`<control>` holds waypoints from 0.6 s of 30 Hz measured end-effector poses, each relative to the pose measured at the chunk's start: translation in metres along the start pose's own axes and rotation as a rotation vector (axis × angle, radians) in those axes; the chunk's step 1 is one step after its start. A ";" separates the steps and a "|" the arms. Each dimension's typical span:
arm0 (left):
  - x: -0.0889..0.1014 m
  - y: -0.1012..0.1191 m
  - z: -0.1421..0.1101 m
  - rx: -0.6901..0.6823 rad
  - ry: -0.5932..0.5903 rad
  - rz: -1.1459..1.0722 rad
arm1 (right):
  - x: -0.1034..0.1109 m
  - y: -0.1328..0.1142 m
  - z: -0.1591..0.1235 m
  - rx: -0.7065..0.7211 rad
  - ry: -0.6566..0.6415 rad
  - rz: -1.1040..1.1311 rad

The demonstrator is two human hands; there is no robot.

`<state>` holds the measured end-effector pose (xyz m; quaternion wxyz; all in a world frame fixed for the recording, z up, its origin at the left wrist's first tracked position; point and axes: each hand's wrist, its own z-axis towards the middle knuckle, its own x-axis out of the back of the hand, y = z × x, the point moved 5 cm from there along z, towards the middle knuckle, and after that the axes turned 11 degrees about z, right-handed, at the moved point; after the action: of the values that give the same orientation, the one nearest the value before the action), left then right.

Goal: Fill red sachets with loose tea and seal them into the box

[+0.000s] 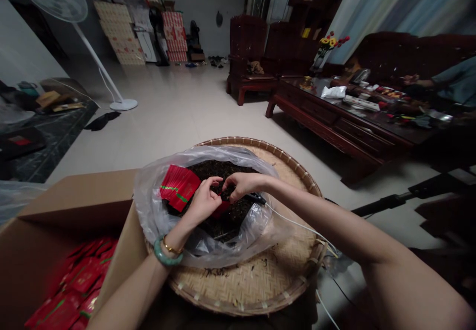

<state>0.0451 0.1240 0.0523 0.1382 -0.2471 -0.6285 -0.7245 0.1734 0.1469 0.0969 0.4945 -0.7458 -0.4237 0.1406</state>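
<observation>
A clear plastic bag point(152, 221), spread open on a round woven bamboo tray point(275, 275), holds dark loose tea leaves point(211, 169). My left hand point(204, 202), with a green bangle and a gold bracelet at its wrist, is closed on a small red packet point(220, 210) just above the leaves. Close beside it my right hand point(241, 185) is bent downward, fingertips pinched around some dark leaves. A fanned stack of red packets point(179, 186) lies on the leaves left of my hands. A black device point(256, 198) with a white cable lies partly under my right wrist.
At the left stands an open cardboard box point(82, 186) with many red packets point(80, 278) inside. A white standing fan point(122, 104) is farther back. At the right are a dark wooden table point(327, 114) with clutter, a black pole point(394, 201) and a person's arm point(427, 83).
</observation>
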 end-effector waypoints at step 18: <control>0.006 -0.008 -0.004 0.045 0.090 -0.108 | -0.018 -0.006 -0.006 0.397 0.308 -0.476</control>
<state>0.0351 0.1223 0.0482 0.1327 -0.1768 -0.6500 -0.7271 0.1636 0.1297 0.1011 0.7069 -0.5278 -0.4707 -0.0133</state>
